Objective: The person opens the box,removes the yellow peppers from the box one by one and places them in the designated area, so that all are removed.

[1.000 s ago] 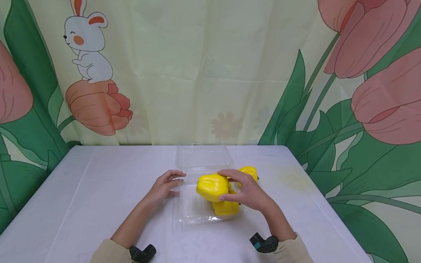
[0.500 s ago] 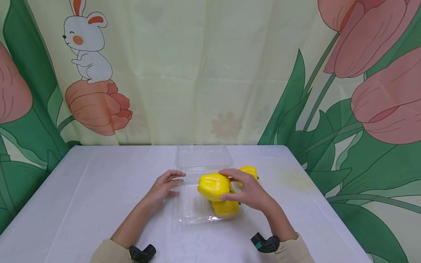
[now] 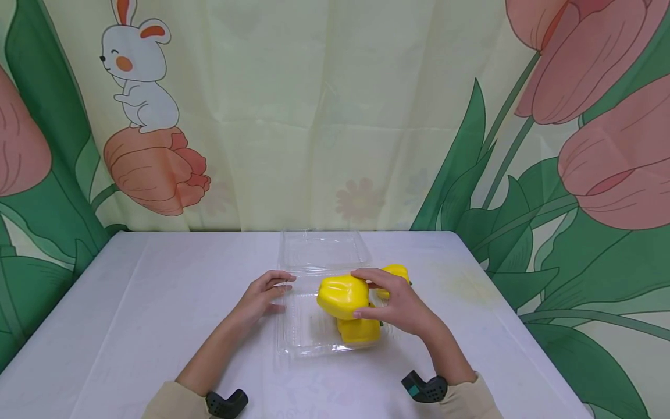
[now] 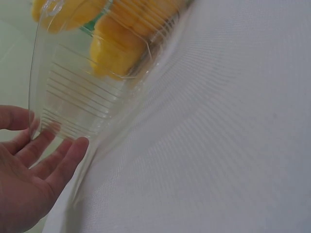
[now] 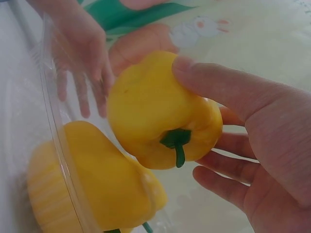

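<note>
Right hand (image 3: 395,299) gripping pepper (image 3: 342,297) above box (image 3: 300,334), left hand (image 3: 264,295) at box's left wall, fingers loosely extended, second pepper (image 3: 359,331) inside.

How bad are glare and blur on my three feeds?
Head: fairly crisp, small glints on the clear container and held pepper; left wrist: peppers soft through the container, faint ripple pattern on the white tabletop; right wrist: slightly hazy, left hand blurred.

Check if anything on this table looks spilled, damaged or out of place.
Only a faint yellowish patch on the white cloth, right of the peppers; perhaps a stain, since it breaks the plain white.
</note>
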`<action>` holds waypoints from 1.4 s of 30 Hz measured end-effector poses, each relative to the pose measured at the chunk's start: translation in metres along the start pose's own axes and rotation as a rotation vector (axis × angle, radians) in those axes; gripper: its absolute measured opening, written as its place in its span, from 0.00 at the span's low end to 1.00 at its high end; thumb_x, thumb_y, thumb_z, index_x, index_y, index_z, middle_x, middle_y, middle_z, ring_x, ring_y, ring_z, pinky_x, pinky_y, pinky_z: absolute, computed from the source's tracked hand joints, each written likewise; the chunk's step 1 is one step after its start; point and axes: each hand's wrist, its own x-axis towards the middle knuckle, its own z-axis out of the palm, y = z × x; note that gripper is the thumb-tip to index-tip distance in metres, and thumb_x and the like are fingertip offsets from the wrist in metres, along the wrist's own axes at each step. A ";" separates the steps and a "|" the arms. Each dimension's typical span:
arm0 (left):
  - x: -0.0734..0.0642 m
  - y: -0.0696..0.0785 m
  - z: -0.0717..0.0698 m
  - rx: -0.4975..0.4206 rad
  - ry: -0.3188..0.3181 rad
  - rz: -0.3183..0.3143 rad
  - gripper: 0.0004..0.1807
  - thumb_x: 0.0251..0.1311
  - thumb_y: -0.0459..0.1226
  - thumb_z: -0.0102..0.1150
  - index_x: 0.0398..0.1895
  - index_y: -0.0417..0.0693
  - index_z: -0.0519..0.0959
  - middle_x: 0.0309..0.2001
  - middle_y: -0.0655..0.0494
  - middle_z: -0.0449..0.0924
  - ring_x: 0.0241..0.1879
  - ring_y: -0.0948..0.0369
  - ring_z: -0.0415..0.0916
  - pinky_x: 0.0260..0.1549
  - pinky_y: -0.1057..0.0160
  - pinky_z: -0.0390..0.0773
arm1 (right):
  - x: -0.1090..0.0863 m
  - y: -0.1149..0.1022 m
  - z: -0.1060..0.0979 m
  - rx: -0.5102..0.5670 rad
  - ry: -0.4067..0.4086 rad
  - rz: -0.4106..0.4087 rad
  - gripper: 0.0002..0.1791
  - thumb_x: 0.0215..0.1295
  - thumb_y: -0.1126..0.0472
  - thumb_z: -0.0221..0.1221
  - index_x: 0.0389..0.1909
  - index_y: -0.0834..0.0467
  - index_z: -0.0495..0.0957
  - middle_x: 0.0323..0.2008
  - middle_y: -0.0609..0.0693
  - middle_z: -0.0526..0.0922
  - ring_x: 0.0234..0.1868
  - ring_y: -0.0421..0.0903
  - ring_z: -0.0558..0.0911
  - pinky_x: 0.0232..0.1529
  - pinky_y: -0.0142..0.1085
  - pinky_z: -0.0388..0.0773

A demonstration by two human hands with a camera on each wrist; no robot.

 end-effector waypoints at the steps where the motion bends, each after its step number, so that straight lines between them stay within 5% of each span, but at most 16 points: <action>1: 0.000 0.000 0.000 0.001 0.000 0.000 0.18 0.69 0.34 0.47 0.61 0.44 0.68 0.64 0.45 0.71 0.64 0.46 0.68 0.47 0.54 0.82 | 0.000 0.000 0.000 0.000 0.001 0.003 0.36 0.50 0.45 0.71 0.62 0.45 0.73 0.59 0.41 0.77 0.57 0.42 0.76 0.58 0.43 0.77; 18: 0.000 0.000 0.002 -0.002 0.005 0.005 0.18 0.68 0.32 0.46 0.60 0.43 0.69 0.64 0.43 0.71 0.64 0.45 0.68 0.44 0.56 0.82 | -0.005 -0.001 -0.005 0.006 0.020 0.002 0.36 0.50 0.45 0.71 0.62 0.47 0.73 0.60 0.44 0.78 0.58 0.45 0.77 0.58 0.51 0.77; 42: 0.000 -0.001 0.001 -0.016 -0.004 0.017 0.18 0.68 0.32 0.48 0.60 0.42 0.69 0.64 0.44 0.71 0.64 0.46 0.68 0.43 0.56 0.81 | -0.010 0.002 -0.011 -0.028 0.038 0.006 0.36 0.51 0.47 0.72 0.62 0.50 0.73 0.60 0.45 0.78 0.57 0.45 0.78 0.57 0.44 0.78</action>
